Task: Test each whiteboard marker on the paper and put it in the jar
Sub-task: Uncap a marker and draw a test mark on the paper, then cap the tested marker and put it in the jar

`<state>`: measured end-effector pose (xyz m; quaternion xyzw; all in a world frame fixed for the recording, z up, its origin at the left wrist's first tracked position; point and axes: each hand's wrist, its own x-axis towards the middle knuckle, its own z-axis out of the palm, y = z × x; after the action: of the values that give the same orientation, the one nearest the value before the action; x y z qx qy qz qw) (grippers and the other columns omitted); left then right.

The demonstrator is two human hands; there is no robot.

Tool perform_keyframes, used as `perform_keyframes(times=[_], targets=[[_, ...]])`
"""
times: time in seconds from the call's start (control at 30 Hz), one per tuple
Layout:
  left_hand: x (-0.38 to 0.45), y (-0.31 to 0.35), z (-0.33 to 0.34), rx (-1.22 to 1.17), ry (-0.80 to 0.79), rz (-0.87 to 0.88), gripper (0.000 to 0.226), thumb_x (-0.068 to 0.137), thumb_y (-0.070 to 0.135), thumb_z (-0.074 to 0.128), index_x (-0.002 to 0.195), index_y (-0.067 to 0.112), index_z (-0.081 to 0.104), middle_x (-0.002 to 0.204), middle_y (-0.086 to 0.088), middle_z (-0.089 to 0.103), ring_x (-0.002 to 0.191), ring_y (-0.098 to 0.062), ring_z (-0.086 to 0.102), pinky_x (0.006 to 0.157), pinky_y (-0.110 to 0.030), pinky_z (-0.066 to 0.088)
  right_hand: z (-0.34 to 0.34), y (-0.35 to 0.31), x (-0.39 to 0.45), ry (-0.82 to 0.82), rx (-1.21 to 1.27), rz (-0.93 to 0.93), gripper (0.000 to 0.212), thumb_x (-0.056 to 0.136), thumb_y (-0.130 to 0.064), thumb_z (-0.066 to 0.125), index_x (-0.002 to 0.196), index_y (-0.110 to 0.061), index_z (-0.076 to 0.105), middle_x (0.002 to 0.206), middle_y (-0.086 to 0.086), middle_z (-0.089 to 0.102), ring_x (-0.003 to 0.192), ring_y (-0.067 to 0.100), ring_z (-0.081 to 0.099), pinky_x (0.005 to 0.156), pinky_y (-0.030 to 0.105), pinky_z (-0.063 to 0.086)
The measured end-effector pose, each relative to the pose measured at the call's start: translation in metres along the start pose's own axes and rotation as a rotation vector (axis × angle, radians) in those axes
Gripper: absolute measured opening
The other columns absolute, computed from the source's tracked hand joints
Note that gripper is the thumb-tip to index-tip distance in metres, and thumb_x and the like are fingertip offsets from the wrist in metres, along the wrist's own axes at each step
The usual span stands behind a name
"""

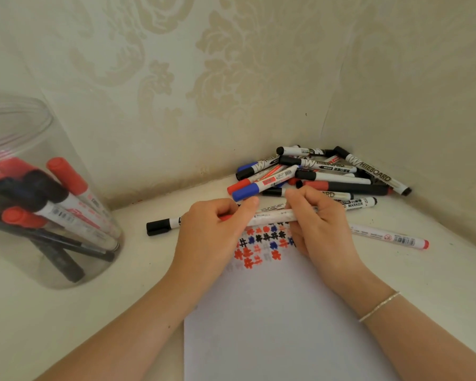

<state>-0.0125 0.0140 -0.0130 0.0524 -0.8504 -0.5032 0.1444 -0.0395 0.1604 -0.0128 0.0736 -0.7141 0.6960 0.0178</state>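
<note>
Both hands hold one white marker (pixel 272 217) level above the sheet of paper (pixel 280 320). My left hand (pixel 212 237) curls round its left end, where a bit of red cap shows under the fingers. My right hand (pixel 318 215) grips the barrel. The paper's top carries several red, blue and black test marks (pixel 261 243). A clear jar (pixel 39 193) at the left holds several red- and black-capped markers. A pile of markers (pixel 322 174) lies in the corner behind my hands.
A black-capped marker (pixel 162 225) lies on the table left of my left hand. Right of my right hand lies a loose white marker with a red end (pixel 390 237). Patterned walls close the table's back and right side.
</note>
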Motion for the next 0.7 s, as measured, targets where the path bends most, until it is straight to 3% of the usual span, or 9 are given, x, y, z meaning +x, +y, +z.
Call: perform_keyframes(times=[0.1, 0.2, 0.4, 0.5, 0.57, 0.7], targets=[[-0.003, 0.002, 0.003, -0.015, 0.023, -0.045, 0.044, 0.088, 0.041, 0.059, 0.053, 0.013, 0.059, 0.048, -0.001, 0.056, 0.045, -0.004, 0.049, 0.047, -0.016, 0.034, -0.001, 0.000, -0.001, -0.020, -0.022, -0.029, 0.034, 0.097, -0.021, 0.049, 0.065, -0.012, 0.042, 0.039, -0.012, 0.027, 0.033, 0.004, 0.022, 0.036, 0.016, 0.021], [-0.004, 0.005, 0.004, -0.007, 0.036, -0.076, 0.046, 0.090, 0.034, 0.058, 0.046, 0.021, 0.052, 0.041, 0.011, 0.053, 0.043, 0.000, 0.052, 0.041, -0.009, 0.032, -0.003, 0.000, -0.002, -0.048, -0.049, -0.058, 0.033, 0.096, -0.023, 0.050, 0.066, -0.010, 0.044, 0.039, -0.012, 0.029, 0.034, 0.005, 0.024, 0.037, 0.016, 0.023], [-0.006, 0.014, -0.001, -0.037, 0.021, -0.086, 0.045, 0.091, 0.024, 0.055, 0.046, 0.022, 0.049, 0.036, 0.012, 0.047, 0.038, 0.000, 0.048, 0.038, -0.009, 0.031, 0.002, -0.008, -0.006, -0.030, -0.047, -0.093, 0.032, 0.095, -0.021, 0.051, 0.069, -0.005, 0.044, 0.040, -0.009, 0.028, 0.036, 0.009, 0.021, 0.039, 0.019, 0.021], [-0.003, 0.034, -0.021, -0.085, 0.095, 0.000, 0.039, 0.091, 0.025, 0.056, 0.053, 0.018, 0.057, 0.037, 0.008, 0.042, 0.037, -0.005, 0.036, 0.040, -0.013, 0.028, 0.013, -0.035, 0.002, 0.009, -0.079, -0.139, 0.033, 0.095, -0.020, 0.052, 0.073, 0.004, 0.045, 0.045, -0.002, 0.031, 0.040, 0.012, 0.024, 0.040, 0.022, 0.024], [0.002, 0.048, -0.043, -0.103, 0.217, 0.113, 0.034, 0.089, 0.034, 0.057, 0.058, 0.021, 0.056, 0.042, 0.008, 0.041, 0.042, -0.005, 0.034, 0.046, -0.017, 0.030, 0.025, -0.064, 0.015, 0.004, 0.014, -0.121, 0.035, 0.096, -0.017, 0.051, 0.065, -0.004, 0.040, 0.041, -0.005, 0.029, 0.035, 0.009, 0.024, 0.036, 0.019, 0.024], [0.006, 0.076, -0.096, -0.198, 0.404, 0.215, 0.014, 0.088, 0.034, 0.062, 0.086, 0.026, 0.051, 0.062, 0.003, 0.066, 0.049, -0.009, 0.059, 0.051, -0.025, 0.048, 0.066, -0.112, 0.036, -0.131, 0.279, -0.001, 0.035, 0.096, -0.013, 0.049, 0.063, -0.015, 0.035, 0.037, -0.008, 0.025, 0.029, 0.008, 0.023, 0.034, 0.019, 0.019]])
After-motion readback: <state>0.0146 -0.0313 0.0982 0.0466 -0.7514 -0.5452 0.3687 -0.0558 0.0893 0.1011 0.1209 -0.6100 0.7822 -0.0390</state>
